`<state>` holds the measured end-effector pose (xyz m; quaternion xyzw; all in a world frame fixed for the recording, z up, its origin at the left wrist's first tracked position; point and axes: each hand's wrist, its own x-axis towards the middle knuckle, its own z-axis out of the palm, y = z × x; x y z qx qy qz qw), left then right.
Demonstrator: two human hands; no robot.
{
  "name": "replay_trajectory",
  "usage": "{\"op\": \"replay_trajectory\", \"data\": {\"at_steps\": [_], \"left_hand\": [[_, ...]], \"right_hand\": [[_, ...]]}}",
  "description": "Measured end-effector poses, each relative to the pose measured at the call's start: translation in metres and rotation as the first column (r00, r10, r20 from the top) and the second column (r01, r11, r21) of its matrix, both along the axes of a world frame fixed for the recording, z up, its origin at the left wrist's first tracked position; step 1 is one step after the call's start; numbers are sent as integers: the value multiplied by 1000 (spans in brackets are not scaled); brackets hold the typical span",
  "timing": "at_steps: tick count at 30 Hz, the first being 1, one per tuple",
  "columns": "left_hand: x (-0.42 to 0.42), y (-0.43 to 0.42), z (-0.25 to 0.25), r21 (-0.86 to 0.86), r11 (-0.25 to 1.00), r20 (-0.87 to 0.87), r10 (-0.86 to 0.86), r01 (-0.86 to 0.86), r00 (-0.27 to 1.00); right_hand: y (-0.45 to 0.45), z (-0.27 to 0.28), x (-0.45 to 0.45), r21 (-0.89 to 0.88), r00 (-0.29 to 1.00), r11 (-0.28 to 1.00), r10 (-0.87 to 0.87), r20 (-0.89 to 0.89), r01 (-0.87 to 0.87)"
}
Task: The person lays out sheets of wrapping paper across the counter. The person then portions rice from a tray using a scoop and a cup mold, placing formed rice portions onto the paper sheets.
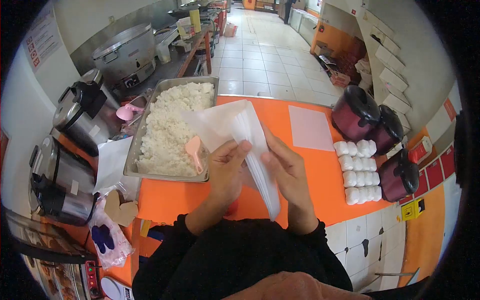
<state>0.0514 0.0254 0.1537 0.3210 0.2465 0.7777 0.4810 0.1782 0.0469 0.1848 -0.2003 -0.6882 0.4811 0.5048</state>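
A stack of thin white paper sheets (255, 165) is held upright above the orange table. My left hand (227, 167) pinches the stack's left edge between thumb and fingers, with one sheet fanned out to the left. My right hand (287, 172) grips the right side, thumb in front and fingers behind. Left of my hands stands a metal tray (212, 102) of white rice (170, 125), with a pink rice paddle (194, 152) lying on the rice. A single flat sheet (311, 128) lies on the table to the right.
Several white wrapped packs (356, 164) stand in rows at the right, beside dark red cookers (355, 112). Silver cookers (65, 180), a plastic bag (112, 245) and a white scale (116, 288) are at the left. Another pink scoop (126, 112) lies behind the tray's left side.
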Motion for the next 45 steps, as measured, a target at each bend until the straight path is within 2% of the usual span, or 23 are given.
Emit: {"op": "replay_trajectory", "data": {"at_steps": [3,5,6,8,9,10,13,16,17,19,22,25,28,30,31,32,34,37,44,45], "left_hand": [[-3,6,-9,-29,995,-100,91,-94,991],[-4,12,-12,-88,976,-198,179,-199,964],[-7,16,-17,-98,965,-184,222,-242,958],[-18,23,-25,-112,940,-152,303,-321,941],[-26,23,-25,-164,892,-232,379,-421,896],[-34,22,-26,-164,881,-198,412,-444,890],[-56,17,-25,-165,841,-147,496,-515,856],[-66,8,-13,-136,795,-198,562,-590,803],[-68,7,-12,-125,784,-215,577,-608,788],[-67,8,-8,-108,757,-241,609,-644,756],[-64,12,-5,-100,760,-262,602,-642,754],[-58,22,-4,-117,741,-277,615,-661,738],[-54,29,-3,-151,706,-303,633,-692,712],[-52,33,-3,-167,663,-319,664,-730,676],[-51,36,-3,-175,633,-325,686,-755,651],[-51,38,-4,-182,602,-329,708,-778,625],[-55,43,-14,-159,632,-354,681,-759,641],[-51,47,-17,-157,682,-401,617,-714,678],[-44,55,-16,-96,745,-419,572,-661,705],[-43,55,-14,-101,724,-418,592,-682,690]], "right_hand": [[4,-9,-10,68,991,991,-118,62,114],[19,-18,-4,-178,995,981,-62,77,75],[29,-23,1,-299,996,953,-36,79,58],[58,-32,4,-324,959,913,-185,213,248],[75,-39,7,-407,966,878,-206,154,252],[95,-49,11,-487,968,836,-234,97,251],[195,-141,44,-437,945,851,-189,265,293],[245,-196,63,-592,973,772,-192,127,230],[258,-206,67,-584,943,741,-245,224,331],[286,-222,73,-539,851,665,-332,407,517],[349,-285,82,-403,807,707,-437,397,581],[372,-286,78,-211,635,655,-519,573,726],[366,-273,64,295,309,540,-762,568,788],[321,-244,56,545,300,575,-804,514,610],[301,-247,52,601,210,647,-742,636,469],[283,-255,49,621,95,717,-675,732,316],[260,-278,45,429,-54,898,-426,903,93],[257,-305,34,373,213,903,-415,885,211],[316,-312,4,444,220,841,-517,827,308],[324,-313,6,449,213,834,-525,824,320]]}}
